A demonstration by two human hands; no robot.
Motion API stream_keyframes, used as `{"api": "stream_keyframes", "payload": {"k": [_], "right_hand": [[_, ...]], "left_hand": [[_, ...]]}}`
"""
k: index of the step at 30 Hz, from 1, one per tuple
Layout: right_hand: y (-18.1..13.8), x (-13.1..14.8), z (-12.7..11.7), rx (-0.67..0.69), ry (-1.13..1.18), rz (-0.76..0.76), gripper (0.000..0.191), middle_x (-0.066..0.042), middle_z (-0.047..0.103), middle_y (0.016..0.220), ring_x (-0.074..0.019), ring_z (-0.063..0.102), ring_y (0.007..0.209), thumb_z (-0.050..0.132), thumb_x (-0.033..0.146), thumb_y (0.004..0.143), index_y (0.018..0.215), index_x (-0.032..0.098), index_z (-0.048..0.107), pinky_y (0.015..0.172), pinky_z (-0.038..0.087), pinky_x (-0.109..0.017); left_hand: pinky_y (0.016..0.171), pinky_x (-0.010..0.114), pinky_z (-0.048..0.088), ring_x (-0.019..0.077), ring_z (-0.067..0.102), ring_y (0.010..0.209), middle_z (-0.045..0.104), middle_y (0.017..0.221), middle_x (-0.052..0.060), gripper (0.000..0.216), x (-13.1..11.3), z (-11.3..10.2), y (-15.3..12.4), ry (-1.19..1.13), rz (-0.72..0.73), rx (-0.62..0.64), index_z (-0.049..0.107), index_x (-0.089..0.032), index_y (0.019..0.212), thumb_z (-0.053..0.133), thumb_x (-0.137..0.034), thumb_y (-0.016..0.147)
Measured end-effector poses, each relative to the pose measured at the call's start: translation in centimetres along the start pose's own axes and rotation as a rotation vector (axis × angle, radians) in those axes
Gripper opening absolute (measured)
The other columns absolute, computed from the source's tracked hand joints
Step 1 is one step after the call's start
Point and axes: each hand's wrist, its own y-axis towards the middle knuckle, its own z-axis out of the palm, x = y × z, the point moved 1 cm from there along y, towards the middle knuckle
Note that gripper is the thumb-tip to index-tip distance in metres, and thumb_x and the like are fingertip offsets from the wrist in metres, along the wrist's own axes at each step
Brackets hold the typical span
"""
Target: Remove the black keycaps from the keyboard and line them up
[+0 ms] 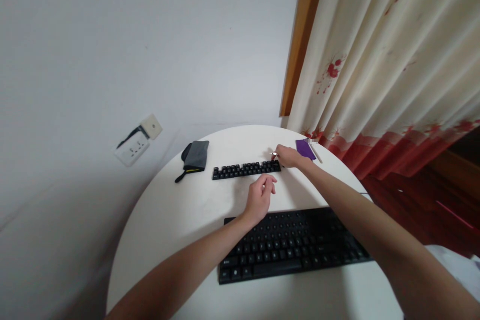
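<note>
Both bare forearms (176, 276) reach in nearest my head cam, passing over parts of a full-size black kbd (281, 245) at the near side of the round white table (161, 230). From my end of the feed, I'd call the step in hand close work at the right end of the black key strip (236, 172), which lies beyond the kbd, on the far half of the table. R hand (285, 155) is there, fingertips seemingly pinching a small pale item (275, 154) (too tiny on my screen to ID). L hand (261, 194) is loosely curled just nearer than the strip; nothing shows in it, but I can't tell if it's gripping anything. Next move prob. calls for a steady pinch & light touch, w/o nudging the strip askew. Looks-wise, strip's long & narrow, rows of small black keys w/ gaps along the far row. Grey pouch (198, 155) far left, purple pouch (305, 150) far right.
</note>
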Motion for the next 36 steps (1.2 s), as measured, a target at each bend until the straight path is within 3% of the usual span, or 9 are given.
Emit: {"api": "stream_keyframes", "payload": {"k": [11, 18, 20, 23, 29, 33, 36], "right_hand": [[-0.1, 0.0, 0.2, -0.005, 0.007, 0.021, 0.031, -0.011, 0.065, 0.117, -0.0255, 0.064, 0.103, 0.053, 0.008, 0.083, 0.103, 0.021, 0.073, 0.082, 0.046, -0.027], [-2.3, -0.4, -1.6, -0.162, 0.011, 0.178, 0.035, -0.015, 0.059, 0.128, -0.0271, 0.062, 0.107, 0.042, 0.016, 0.094, 0.120, 0.020, 0.065, 0.086, 0.045, -0.031], [-3.6, -0.5, -1.4, -0.187, 0.014, 0.256, 0.032, -0.018, 0.064, 0.116, -0.0287, 0.064, 0.101, 0.041, 0.021, 0.095, 0.114, 0.015, 0.067, 0.082, 0.045, -0.033], [-5.6, -0.1, 0.0, -0.174, 0.039, 0.323, 0.026, -0.018, 0.070, 0.095, -0.0288, 0.067, 0.089, 0.054, 0.030, 0.090, 0.095, 0.012, 0.071, 0.074, 0.046, -0.032], [-7.0, 1.4, 2.0, -0.180, 0.134, 0.351, 0.017, -0.016, 0.073, 0.089, -0.0241, 0.069, 0.080, 0.068, 0.029, 0.081, 0.084, 0.014, 0.072, 0.067, 0.044, -0.027], [-7.9, 1.7, 0.1, -0.270, 0.210, 0.309, 0.037, -0.015, 0.073, 0.084, -0.0219, 0.068, 0.080, 0.046, 0.035, 0.096, 0.081, 0.013, 0.071, 0.069, 0.043, -0.026], [-10.3, 1.1, -1.7, -0.380, 0.319, 0.252, 0.051, -0.010, 0.072, 0.082, -0.0182, 0.066, 0.078, 0.029, 0.039, 0.102, 0.085, 0.014, 0.071, 0.070, 0.043, -0.025]], "left_hand": [[0.059, 0.023, 0.037, 0.0130, 0.050, 0.062, 0.053, 0.064, -0.001, 0.034, -0.2, 0.0, 0.1, 0.020, -0.005, 0.003, 0.061, -0.016, 0.088, 0.040, -0.042, 0.097], [0.059, 0.023, 0.037, 0.0126, 0.048, 0.060, 0.053, 0.064, -0.001, 0.035, -0.2, -0.1, 0.0, 0.036, 0.003, 0.008, 0.061, -0.016, 0.088, 0.039, -0.042, 0.098], [0.057, 0.023, 0.036, 0.0123, 0.048, 0.059, 0.053, 0.063, -0.001, 0.035, -0.3, -0.1, -0.1, 0.051, 0.004, 0.035, 0.061, -0.016, 0.088, 0.040, -0.041, 0.098], [0.055, 0.023, 0.034, 0.0117, 0.047, 0.057, 0.053, 0.062, -0.002, 0.034, -0.4, 0.0, 0.0, 0.078, 0.003, 0.086, 0.062, -0.016, 0.088, 0.041, -0.040, 0.097], [0.056, 0.023, 0.035, 0.0118, 0.048, 0.057, 0.052, 0.060, -0.003, 0.031, -0.3, 0.0, 0.0, 0.116, 0.009, 0.126, 0.061, -0.016, 0.088, 0.040, -0.036, 0.097], [0.060, 0.024, 0.039, 0.0133, 0.053, 0.061, 0.059, 0.066, -0.001, 0.027, -0.3, 0.4, -0.2, 0.268, 0.034, 0.324, 0.063, -0.017, 0.088, 0.040, -0.028, 0.096], [0.070, 0.027, 0.043, 0.0158, 0.057, 0.071, 0.065, 0.077, 0.002, 0.023, -0.6, 0.9, -0.3, 0.448, 0.133, 0.500, 0.065, -0.018, 0.086, 0.044, -0.023, 0.093]]}}
